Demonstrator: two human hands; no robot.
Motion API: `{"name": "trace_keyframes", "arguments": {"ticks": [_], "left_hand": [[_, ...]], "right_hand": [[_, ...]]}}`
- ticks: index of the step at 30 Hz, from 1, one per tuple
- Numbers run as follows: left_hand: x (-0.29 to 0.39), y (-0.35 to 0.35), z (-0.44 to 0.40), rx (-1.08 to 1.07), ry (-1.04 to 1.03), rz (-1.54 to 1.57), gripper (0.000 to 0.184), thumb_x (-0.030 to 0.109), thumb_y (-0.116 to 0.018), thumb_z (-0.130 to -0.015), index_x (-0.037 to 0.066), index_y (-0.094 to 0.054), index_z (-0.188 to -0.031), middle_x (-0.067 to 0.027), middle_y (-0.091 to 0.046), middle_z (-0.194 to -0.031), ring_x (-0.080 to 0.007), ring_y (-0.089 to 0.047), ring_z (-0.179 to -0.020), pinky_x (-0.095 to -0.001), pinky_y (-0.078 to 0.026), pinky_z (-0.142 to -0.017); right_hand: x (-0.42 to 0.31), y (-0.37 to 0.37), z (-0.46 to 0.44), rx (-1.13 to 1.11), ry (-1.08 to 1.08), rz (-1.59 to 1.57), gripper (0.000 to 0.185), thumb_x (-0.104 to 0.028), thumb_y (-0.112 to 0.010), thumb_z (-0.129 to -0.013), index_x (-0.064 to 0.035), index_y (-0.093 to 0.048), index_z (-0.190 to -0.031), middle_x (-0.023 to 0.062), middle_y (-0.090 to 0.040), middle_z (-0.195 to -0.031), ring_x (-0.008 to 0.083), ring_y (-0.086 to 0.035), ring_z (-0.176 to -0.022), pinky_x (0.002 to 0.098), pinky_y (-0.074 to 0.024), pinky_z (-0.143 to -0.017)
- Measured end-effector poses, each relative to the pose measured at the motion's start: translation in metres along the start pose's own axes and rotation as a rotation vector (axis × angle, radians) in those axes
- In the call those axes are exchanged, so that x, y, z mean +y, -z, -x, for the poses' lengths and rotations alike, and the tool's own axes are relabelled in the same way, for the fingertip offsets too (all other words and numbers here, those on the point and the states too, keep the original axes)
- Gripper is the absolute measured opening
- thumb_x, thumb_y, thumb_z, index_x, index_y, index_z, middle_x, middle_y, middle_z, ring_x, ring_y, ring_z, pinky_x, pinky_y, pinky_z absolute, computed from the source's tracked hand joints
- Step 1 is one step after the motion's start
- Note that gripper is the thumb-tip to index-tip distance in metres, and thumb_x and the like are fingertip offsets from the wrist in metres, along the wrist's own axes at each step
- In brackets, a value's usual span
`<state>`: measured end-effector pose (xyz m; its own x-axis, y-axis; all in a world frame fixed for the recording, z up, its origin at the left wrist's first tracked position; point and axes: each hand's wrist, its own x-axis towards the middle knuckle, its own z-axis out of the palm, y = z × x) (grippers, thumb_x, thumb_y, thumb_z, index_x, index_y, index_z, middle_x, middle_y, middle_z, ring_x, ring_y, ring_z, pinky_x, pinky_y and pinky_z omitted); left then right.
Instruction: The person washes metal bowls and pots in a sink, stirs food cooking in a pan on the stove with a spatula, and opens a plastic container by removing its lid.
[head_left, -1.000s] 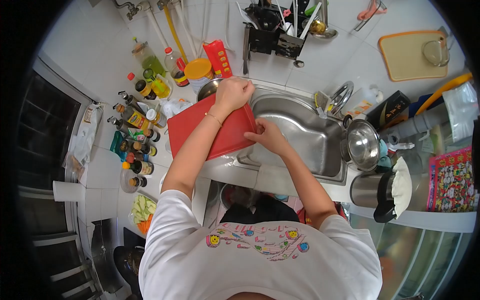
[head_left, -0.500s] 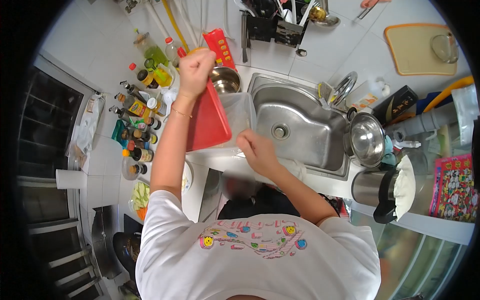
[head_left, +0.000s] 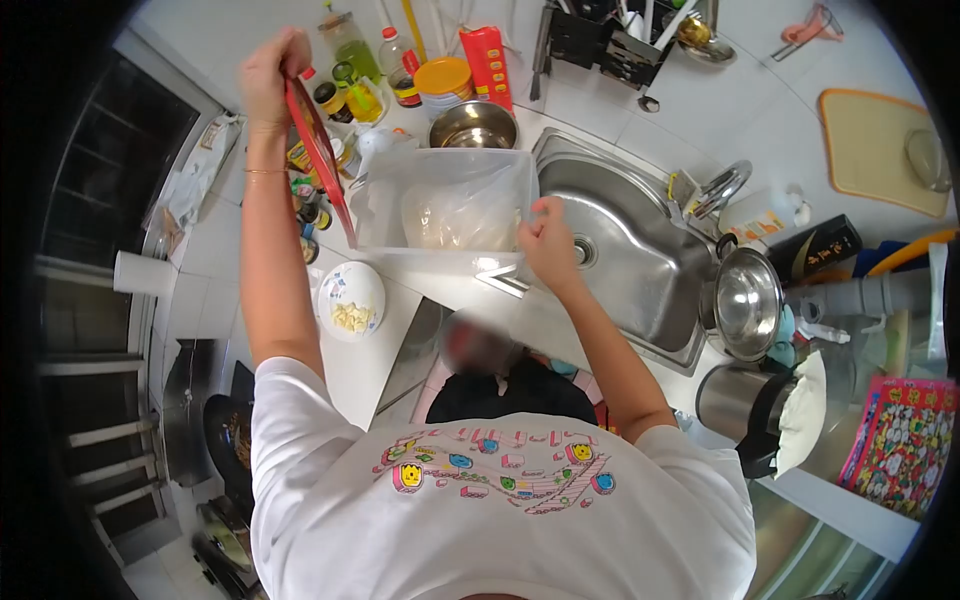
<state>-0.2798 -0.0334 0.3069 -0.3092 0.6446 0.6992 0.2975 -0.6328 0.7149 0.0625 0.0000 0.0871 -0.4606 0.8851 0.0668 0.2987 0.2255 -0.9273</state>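
My left hand (head_left: 272,80), raised at the left, is closed round the far end of a red lid (head_left: 318,155), which stands tilted nearly on edge. Beside it, a translucent plastic storage box (head_left: 375,225) sits uncovered on the counter. Inside lies a clear plastic bag (head_left: 465,212) with pale contents I cannot make out. At the box's right near corner, my right hand (head_left: 550,240) has its fingers curled against the rim. A steel pot (head_left: 472,128) stands just behind the box.
To the right is a steel sink (head_left: 640,270) with a tap (head_left: 722,190). A plate (head_left: 350,282) of chopped pale pieces lies at the left. Several bottles (head_left: 350,50) line the back. A steel basin (head_left: 748,305) leans right of the sink.
My left hand has moved left and up with the red lid, uncovering the box and the bag inside. My right hand has shifted right and forward to the box's corner.
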Motion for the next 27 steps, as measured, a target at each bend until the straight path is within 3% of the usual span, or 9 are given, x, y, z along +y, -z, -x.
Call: {"name": "trace_keyframes", "arguments": {"ticks": [11, 13, 16, 17, 19, 21, 23, 24, 27], "left_hand": [[0.088, 0.058, 0.093, 0.282, -0.339, -0.120, 0.041, 0.017, -0.038, -0.091, 0.005, -0.033, -0.053, -0.0064, -0.035, -0.056, -0.0175, -0.032, -0.058, -0.0312, -0.027, -0.055], [0.102, 0.061, 0.118, 0.312, -0.404, -0.120, 0.041, 0.019, -0.037, -0.091, 0.006, -0.033, -0.053, -0.0062, -0.035, -0.055, -0.0175, -0.032, -0.058, -0.0311, -0.027, -0.054], [0.128, 0.049, 0.161, 0.403, -0.478, -0.194, 0.040, 0.024, -0.032, -0.091, 0.009, -0.032, -0.054, -0.0032, -0.031, -0.055, -0.0163, -0.030, -0.058, -0.0302, -0.028, -0.052], [0.136, 0.044, 0.178, 0.414, -0.511, -0.234, 0.040, 0.024, -0.030, -0.091, 0.009, -0.032, -0.054, -0.0029, -0.030, -0.055, -0.0163, -0.029, -0.058, -0.0300, -0.029, -0.052], [0.151, 0.027, 0.215, 0.484, -0.524, -0.275, 0.041, 0.024, -0.027, -0.092, 0.010, -0.031, -0.054, -0.0028, -0.031, -0.054, -0.0165, -0.029, -0.057, -0.0299, -0.029, -0.052], [0.169, 0.016, 0.247, 0.562, -0.502, -0.268, 0.040, 0.024, -0.027, -0.092, 0.010, -0.030, -0.054, -0.0028, -0.031, -0.054, -0.0166, -0.029, -0.057, -0.0303, -0.031, -0.052], [0.169, 0.002, 0.292, 0.627, -0.532, -0.197, 0.039, 0.023, -0.028, -0.090, 0.011, -0.030, -0.054, -0.0027, -0.031, -0.054, -0.0168, -0.030, -0.059, -0.0307, -0.032, -0.056], [0.172, -0.002, 0.314, 0.698, -0.489, -0.222, 0.038, 0.023, -0.029, -0.090, 0.011, -0.029, -0.054, -0.0029, -0.031, -0.055, -0.0168, -0.030, -0.061, -0.0313, -0.033, -0.059], [0.178, -0.012, 0.381, 0.872, -0.245, -0.370, 0.036, 0.024, -0.034, -0.088, 0.011, -0.027, -0.055, -0.0034, -0.031, -0.063, -0.0183, -0.035, -0.069, -0.0337, -0.036, -0.072]], "right_hand": [[-0.027, 0.029, -0.005, 0.111, 0.091, 0.157, 0.030, -0.031, -0.056, -0.091, -0.0019, -0.052, -0.097, 0.0095, -0.054, -0.060, 0.0211, -0.054, -0.055, 0.0359, -0.0429, -0.056], [-0.018, 0.021, 0.004, 0.029, 0.162, -0.032, 0.035, -0.035, -0.054, -0.093, -0.0009, -0.058, -0.087, 0.0079, -0.056, -0.059, 0.0188, -0.055, -0.055, 0.0348, -0.0426, -0.055], [-0.048, -0.006, 0.043, -0.637, -0.244, -0.161, 0.054, -0.048, -0.045, -0.095, -0.0027, -0.063, -0.072, 0.0041, -0.058, -0.062, 0.0140, -0.054, -0.056, 0.0288, -0.0430, -0.055], [-0.042, -0.026, 0.055, -0.788, -0.257, -0.323, 0.048, -0.042, -0.044, -0.098, -0.0045, -0.063, -0.076, 0.0013, -0.057, -0.064, 0.0069, -0.050, -0.054, 0.0230, -0.0390, -0.048], [-0.066, -0.040, 0.077, -1.046, -0.419, -0.450, 0.057, -0.050, -0.036, -0.099, -0.0017, -0.067, -0.091, 0.0050, -0.063, -0.076, 0.0107, -0.059, -0.074, 0.0256, -0.0457, -0.070], [-0.061, -0.058, 0.088, -1.233, -0.544, -0.580, 0.050, -0.046, -0.040, -0.099, -0.0021, -0.061, -0.110, 0.0082, -0.064, -0.094, 0.0159, -0.061, -0.085, 0.0295, -0.0479, -0.078], [-0.072, -0.071, 0.113, -1.126, -0.746, -0.949, 0.054, -0.047, -0.046, -0.096, 0.0018, -0.051, -0.120, 0.0141, -0.065, -0.099, 0.0255, -0.064, -0.087, 0.0367, -0.0482, -0.071], [-0.068, -0.077, 0.121, -1.142, -0.814, -1.084, 0.047, -0.037, -0.050, -0.096, 0.0003, -0.049, -0.125, 0.0155, -0.061, -0.116, 0.0287, -0.062, -0.099, 0.0415, -0.0484, -0.081], [-0.059, -0.084, 0.135, -1.135, -0.923, -1.097, 0.043, -0.028, -0.051, -0.096, -0.0008, -0.046, -0.128, 0.0161, -0.056, -0.124, 0.0305, -0.059, -0.108, 0.0445, -0.0454, -0.092]]}}
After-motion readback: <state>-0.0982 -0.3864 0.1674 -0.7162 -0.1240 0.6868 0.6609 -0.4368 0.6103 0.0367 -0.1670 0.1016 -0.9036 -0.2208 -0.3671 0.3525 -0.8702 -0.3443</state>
